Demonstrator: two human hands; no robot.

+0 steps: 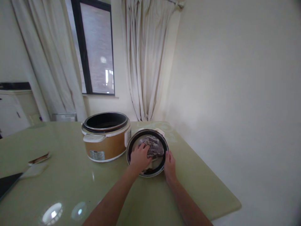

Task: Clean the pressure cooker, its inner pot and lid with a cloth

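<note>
A round glass lid (pixel 136 145) with a dark rim is tilted up towards me over the table, beside the cooker. Bunched against its inner face is a grey-brown patterned cloth (pixel 155 147). My left hand (pixel 140 158) presses on the cloth with bent fingers, gripping its near side. At the lid's right edge, my right hand (pixel 170 164) is closed around the rim, its thumb on the near side; the other fingers are mostly hidden behind it. Left of the lid stands an orange-brown and white electric cooker (pixel 108 144), uncovered, showing a dark inner pot (pixel 107 120).
The glossy pale green table (pixel 70 182) ends at a slanting right edge near the wall. At the left lie a black-bladed spatula-like utensil (pixel 10 183) and a small brown-and-white piece (pixel 39 158). Curtains (pixel 148 62) and a window (pixel 97 47) are behind.
</note>
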